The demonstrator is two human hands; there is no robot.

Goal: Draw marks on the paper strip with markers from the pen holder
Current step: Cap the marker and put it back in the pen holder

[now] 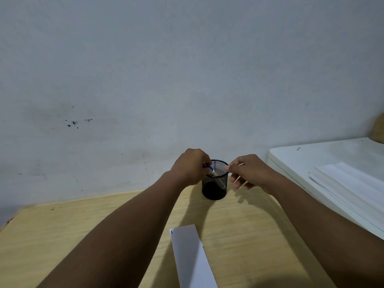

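Two hands reach out to a black mesh pen holder standing upright near the back of the wooden counter, close to the pale wall. On the holder's left side, the left hand is curled closed around a marker with a blue and white barrel. The marker is tilted, and its lower end dips past the holder's rim into the open top. Whether that end touches the mesh or anything inside cannot be told. On the other side, the right hand has its fingers loosely bent; its thumb and forefinger are drawn together at the holder's right rim, and it cannot be told whether they pinch the rim or only rest against it, while the remaining fingers hang slack below.

Nearer the camera, between the two forearms, a white paper strip lies flat on the counter, well apart from the holder, its long side running away from the viewer. One short blue mark sits at its far left corner. To the right, a white cabinet top carries a stack of white sheets
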